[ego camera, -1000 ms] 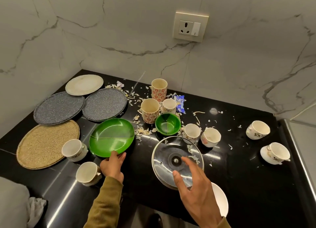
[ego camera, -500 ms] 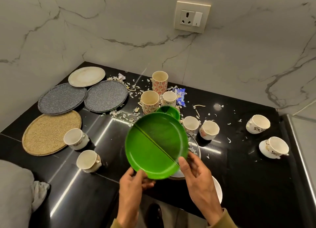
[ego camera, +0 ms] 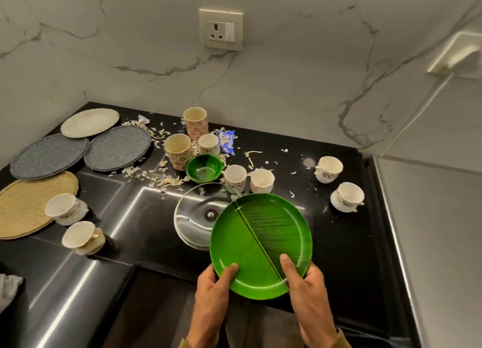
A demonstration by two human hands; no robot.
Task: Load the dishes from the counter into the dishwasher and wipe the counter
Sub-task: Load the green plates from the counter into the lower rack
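Hands hold the green plate (ego camera: 260, 246) up off the black worktop (ego camera: 339, 243), near its front edge. The left hand (ego camera: 212, 282) grips the plate's lower left rim, thumb curled onto the face; the right hand (ego camera: 307, 285) grips the lower right rim, thumb lying on the face beside the raised rib that splits the plate in two. The plate tilts toward the camera and covers part of a glass lid (ego camera: 198, 217) lying flat on the worktop behind it.

Behind the lid stands a small green bowl (ego camera: 204, 168), with two white cups (ego camera: 235, 177) just to its right and two flowered mugs (ego camera: 178, 151) and another small cup to its rear. Pale scraps (ego camera: 156, 178) litter the worktop around them, and a blue wrapper (ego camera: 226, 141) lies near the wall. At left are two grey speckled plates (ego camera: 49, 156), a cream plate (ego camera: 90, 122) and a woven mat (ego camera: 26, 204), with two cups (ego camera: 66, 208) tipped on their sides close by. Two more cups (ego camera: 328, 169) stand at far right, the nearer one apparently on a saucer. A wall socket (ego camera: 221, 29) sits on the marble wall.
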